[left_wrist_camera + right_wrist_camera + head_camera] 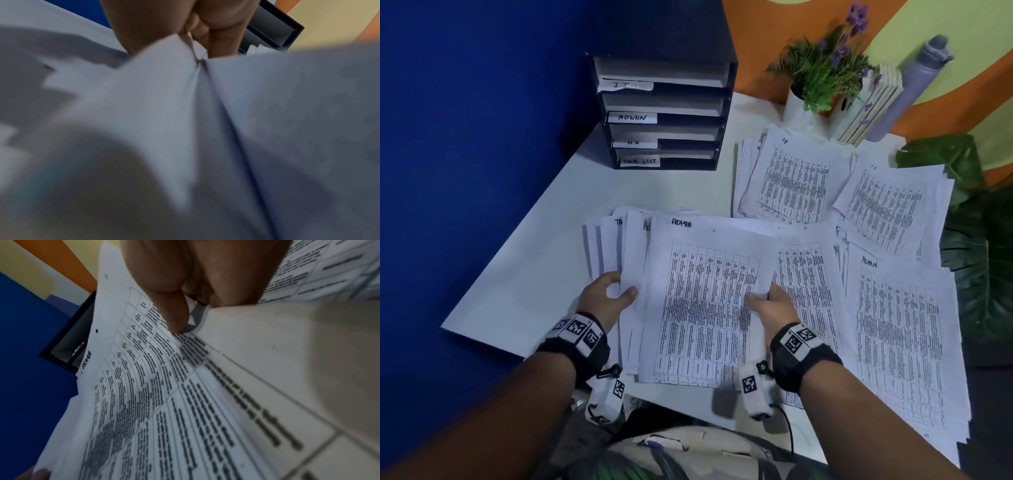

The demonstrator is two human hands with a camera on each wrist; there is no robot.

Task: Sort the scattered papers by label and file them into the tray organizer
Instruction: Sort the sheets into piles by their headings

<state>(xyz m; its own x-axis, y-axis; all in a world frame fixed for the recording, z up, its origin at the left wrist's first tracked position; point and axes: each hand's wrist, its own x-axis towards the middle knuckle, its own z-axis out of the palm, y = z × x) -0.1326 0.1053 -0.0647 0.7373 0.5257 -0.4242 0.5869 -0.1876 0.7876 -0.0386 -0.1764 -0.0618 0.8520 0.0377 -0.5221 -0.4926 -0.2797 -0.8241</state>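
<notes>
White surface (544,267) with tray organizer (664,113): left hand (607,294) grips fanned papers (619,246); right hand (774,305) pinches the ADMIN sheet (705,301).

A potted purple-flowered plant (822,73), books (873,106) and a grey bottle (914,89) stand along the counter's (524,274) back edge.

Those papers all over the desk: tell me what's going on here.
A person is sorting printed sheets by handwritten label. The left hand grips a fanned bundle of unsorted sheets, while the right hand pinches the edge of a sheet marked ADMIN, lifted off the bundle. Sorted piles lie to the right: an ADMIN pile, an IT pile and one more behind. The tray organizer, slots labelled IT, ADMIN, HR and TASK LIST, stands at the back; whether it holds any papers cannot be seen.
</notes>
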